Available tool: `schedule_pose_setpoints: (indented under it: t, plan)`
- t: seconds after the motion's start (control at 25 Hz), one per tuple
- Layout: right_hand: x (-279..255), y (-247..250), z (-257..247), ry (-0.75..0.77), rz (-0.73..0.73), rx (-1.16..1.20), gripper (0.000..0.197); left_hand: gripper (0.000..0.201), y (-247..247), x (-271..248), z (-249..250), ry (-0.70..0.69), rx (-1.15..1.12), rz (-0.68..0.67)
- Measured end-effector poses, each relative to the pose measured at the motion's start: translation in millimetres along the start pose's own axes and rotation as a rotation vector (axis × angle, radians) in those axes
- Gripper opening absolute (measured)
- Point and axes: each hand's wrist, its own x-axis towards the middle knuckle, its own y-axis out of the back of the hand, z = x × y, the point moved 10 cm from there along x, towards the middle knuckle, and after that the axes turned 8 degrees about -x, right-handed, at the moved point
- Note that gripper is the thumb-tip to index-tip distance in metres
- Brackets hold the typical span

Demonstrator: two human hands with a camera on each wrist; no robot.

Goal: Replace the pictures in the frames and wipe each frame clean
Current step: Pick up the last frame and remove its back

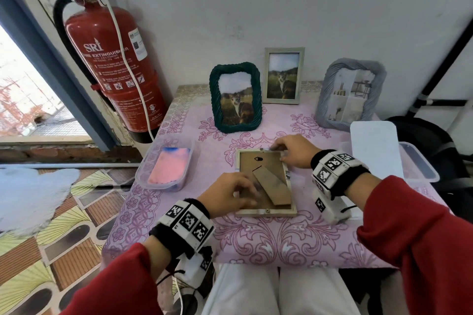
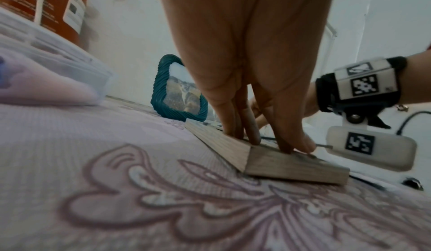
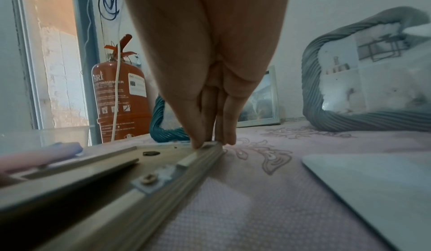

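A pale wooden frame (image 1: 266,212) lies face down on the pink patterned tablecloth (image 1: 281,238), its brown backing board (image 1: 247,163) and fold-out stand (image 1: 275,188) facing up. My left hand (image 1: 247,197) rests with straight fingers on the near left part of the backing; in the left wrist view my left hand (image 2: 256,140) presses down just inside the frame (image 2: 279,170) near a corner. My right hand (image 1: 280,152) is at the far right corner. In the right wrist view my right hand (image 3: 210,142) pinches the frame's rim (image 3: 186,162), thumb inside, fingers outside.
Three upright frames stand at the back: a green rope one (image 1: 235,97), a pale one (image 1: 282,75) and a grey one (image 1: 350,93). A clear tub with a pink cloth (image 1: 166,163) sits left. A white lid (image 1: 373,151) and a clear tub (image 1: 419,163) sit right. A fire extinguisher (image 1: 112,64) stands left.
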Motion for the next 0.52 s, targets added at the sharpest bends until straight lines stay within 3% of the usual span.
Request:
schedule_pose_setpoints:
  t: [0.08,0.16,0.32,0.52]
  plan:
    - [-11,-7,-4,0.015,-0.041,0.007,0.039,0.016,27,2,-3,0.013,-0.072,0.213]
    - [-20,-8,-9,0.029,0.008,0.006,0.033,0.027,47,1,-12,0.078,-0.044,0.371]
    - [-41,-14,-17,0.022,0.058,-0.017,0.028,0.051,33,0,-46,0.327,-0.149,0.316]
    - [-55,-28,-15,-0.038,0.022,-0.074,0.048,0.050,26,2,-50,0.306,-0.145,0.346]
